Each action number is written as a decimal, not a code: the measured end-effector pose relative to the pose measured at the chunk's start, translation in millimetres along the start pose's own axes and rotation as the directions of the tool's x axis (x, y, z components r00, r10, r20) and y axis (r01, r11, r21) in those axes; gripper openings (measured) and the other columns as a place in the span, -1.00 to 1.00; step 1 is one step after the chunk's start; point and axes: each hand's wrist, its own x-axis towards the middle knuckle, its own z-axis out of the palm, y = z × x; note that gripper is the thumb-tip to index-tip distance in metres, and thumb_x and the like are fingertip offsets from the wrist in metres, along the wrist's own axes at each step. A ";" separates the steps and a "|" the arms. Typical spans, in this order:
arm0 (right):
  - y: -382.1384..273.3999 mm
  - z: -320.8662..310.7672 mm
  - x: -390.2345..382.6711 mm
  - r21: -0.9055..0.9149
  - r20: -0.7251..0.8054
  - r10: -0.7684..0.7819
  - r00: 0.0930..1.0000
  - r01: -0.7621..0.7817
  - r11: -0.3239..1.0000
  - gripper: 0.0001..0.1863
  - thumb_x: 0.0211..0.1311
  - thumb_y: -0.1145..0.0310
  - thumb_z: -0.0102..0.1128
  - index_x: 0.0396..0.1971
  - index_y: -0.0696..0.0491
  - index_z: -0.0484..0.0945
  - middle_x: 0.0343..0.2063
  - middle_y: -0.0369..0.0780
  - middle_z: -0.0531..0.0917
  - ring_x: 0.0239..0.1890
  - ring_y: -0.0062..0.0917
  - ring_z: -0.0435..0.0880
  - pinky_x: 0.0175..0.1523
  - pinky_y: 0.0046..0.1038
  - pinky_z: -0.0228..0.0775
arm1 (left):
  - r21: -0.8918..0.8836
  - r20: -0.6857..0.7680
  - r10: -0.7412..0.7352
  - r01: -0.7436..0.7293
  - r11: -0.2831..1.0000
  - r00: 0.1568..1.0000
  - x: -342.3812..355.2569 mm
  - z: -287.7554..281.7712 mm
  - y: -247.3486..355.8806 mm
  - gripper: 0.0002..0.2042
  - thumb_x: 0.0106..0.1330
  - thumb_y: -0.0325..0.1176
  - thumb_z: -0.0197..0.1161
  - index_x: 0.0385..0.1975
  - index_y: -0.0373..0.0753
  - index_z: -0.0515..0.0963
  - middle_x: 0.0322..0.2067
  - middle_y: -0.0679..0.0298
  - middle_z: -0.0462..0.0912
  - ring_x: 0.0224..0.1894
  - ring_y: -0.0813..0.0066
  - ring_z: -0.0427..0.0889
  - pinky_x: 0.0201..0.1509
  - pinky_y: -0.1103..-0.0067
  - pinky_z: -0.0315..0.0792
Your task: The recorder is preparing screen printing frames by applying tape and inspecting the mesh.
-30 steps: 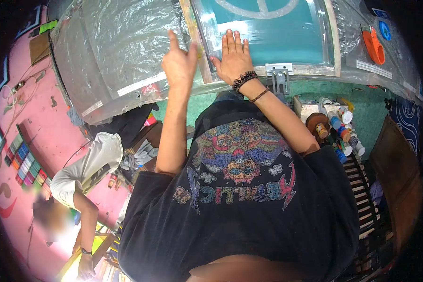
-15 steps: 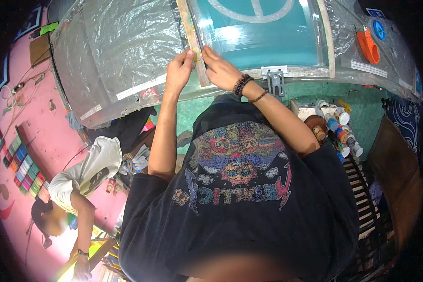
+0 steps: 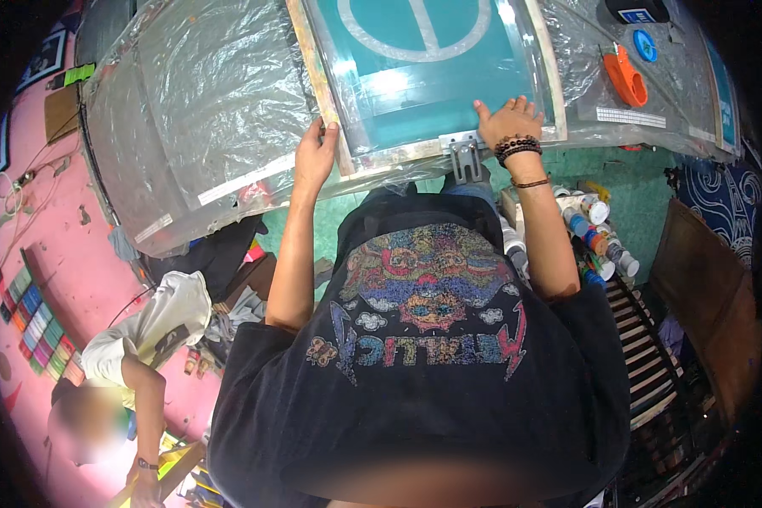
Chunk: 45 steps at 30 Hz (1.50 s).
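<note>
A teal screen (image 3: 432, 97) with a pale circular shape sits in a stained wooden frame (image 3: 309, 51) on the plastic-covered table. My left hand (image 3: 313, 157) grips the frame's left bar at the near corner. My right hand (image 3: 510, 127), with beaded bracelets at the wrist, rests with fingers apart on the screen's right side near the front bar. A metal bracket (image 3: 466, 157) is fixed at the middle of the front bar, between my hands.
Plastic sheeting (image 3: 195, 93) covers the table. An orange tool (image 3: 626, 80) and a blue ring (image 3: 645, 44) lie at right. Paint containers (image 3: 597, 237) stand below. A co-worker (image 3: 144, 356) bends at lower left, near fabric swatches (image 3: 38, 313) on a pink surface.
My right hand has moved from the screen's left side to its right side, fingers apart. My left hand now grips the frame's left bar. The screen appears shifted leftward in the view.
</note>
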 end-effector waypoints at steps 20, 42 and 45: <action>125.2 -5.6 73.4 0.522 -0.568 0.053 0.821 0.310 0.794 -0.34 0.22 -0.05 0.32 0.13 0.15 0.45 -0.11 0.05 0.65 -0.05 0.01 0.65 0.01 -0.06 0.50 | 0.040 -0.241 -0.224 0.240 0.970 0.944 -32.0 46.0 20.6 -0.18 0.27 0.36 0.21 0.11 -0.41 0.55 -0.07 -0.22 0.70 0.06 -0.13 0.68 0.15 0.23 0.48; 182.6 -61.8 -52.4 0.495 -0.858 0.368 0.358 0.769 0.405 -0.50 0.34 0.12 0.29 0.03 0.19 0.37 -0.17 0.16 0.65 -0.11 0.14 0.64 -0.03 -0.02 0.44 | -0.241 -0.578 0.205 -0.405 0.882 0.790 -23.8 -2.8 112.5 -0.53 0.23 0.00 0.42 -0.26 -0.39 0.60 -0.41 -0.14 0.68 -0.28 -0.15 0.69 -0.20 0.19 0.50; 203.1 -42.8 -58.6 0.523 -0.833 0.441 0.334 0.735 0.432 -0.43 0.38 0.10 0.25 0.15 0.21 0.33 -0.12 0.15 0.64 -0.07 0.14 0.64 0.01 -0.04 0.44 | -0.193 -0.633 0.354 -0.583 0.789 0.688 -9.0 0.1 130.9 -0.57 0.24 -0.02 0.41 -0.33 -0.36 0.57 -0.51 -0.05 0.62 -0.41 -0.07 0.63 -0.28 0.20 0.45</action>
